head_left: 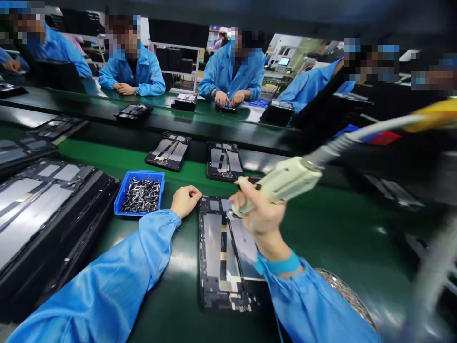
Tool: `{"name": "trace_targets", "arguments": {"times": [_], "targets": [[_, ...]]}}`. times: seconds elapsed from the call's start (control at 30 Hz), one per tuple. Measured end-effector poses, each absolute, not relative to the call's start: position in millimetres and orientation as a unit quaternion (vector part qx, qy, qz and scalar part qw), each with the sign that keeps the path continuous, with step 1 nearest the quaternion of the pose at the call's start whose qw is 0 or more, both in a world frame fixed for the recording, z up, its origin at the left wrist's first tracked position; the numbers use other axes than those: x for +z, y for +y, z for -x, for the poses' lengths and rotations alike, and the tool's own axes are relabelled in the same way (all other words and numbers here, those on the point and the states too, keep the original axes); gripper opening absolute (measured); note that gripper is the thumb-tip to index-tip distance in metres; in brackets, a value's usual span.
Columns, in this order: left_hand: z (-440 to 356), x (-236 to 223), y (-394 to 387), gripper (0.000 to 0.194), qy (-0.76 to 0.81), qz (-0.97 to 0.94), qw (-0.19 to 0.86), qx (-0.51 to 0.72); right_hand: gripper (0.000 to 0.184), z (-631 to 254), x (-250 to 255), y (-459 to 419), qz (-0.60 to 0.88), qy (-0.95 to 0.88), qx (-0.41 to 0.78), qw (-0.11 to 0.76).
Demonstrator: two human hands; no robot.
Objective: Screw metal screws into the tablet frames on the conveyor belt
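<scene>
An opened tablet (213, 247) lies on the green work surface before me, its grey battery panels and black ribbon cables showing. My right hand (262, 209) is wrapped round a cream electric screwdriver (291, 178), tilted over the tablet's upper part; its tip is partly hidden by my fingers. At the tablet's top left corner, my left hand (185, 201) is closed, thumb and fingertips pinched together. Whether a small part is between them cannot be made out. Left of that hand stands a blue bin (117, 206) heaped with small dark and silvery metal parts (141, 195).
Two opened tablets (168, 151) (224, 161) lie beyond mine. Stacked tablets (39, 205) rise at the left. A round dish of small metal pieces (344, 293) sits beside my right sleeve. The screwdriver's cable (378, 126) runs to the upper right. Co-workers in blue (132, 71) sit opposite.
</scene>
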State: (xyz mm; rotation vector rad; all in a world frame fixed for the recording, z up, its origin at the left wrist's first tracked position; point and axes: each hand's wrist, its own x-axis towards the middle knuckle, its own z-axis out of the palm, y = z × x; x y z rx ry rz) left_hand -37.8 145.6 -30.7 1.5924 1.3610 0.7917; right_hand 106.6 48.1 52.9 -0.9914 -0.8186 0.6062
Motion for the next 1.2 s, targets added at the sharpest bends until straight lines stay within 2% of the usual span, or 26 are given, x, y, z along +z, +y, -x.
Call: {"name": "trace_targets", "arguments": {"times": [0.3, 0.97, 1.07, 1.2], "targets": [[38, -32, 148, 0.012, 0.547, -0.643, 0.461, 0.275, 0.042, -69, 31, 124, 0.449, -0.379, 0.312, 0.747], [35, -36, 149, 0.015, 0.566, -0.65, 0.438, 0.254, 0.048, -62, 14, 134, 0.46, -0.4, 0.303, 0.733], [32, -34, 147, 0.016, 0.573, -0.652, 0.428, 0.251, 0.049, -64, 27, 129, 0.439, -0.388, 0.302, 0.752], [34, -15, 129, 0.016, 0.589, -0.656, 0.4, 0.249, 0.036, -74, 72, 96, 0.335, -0.365, 0.31, 0.812]]}}
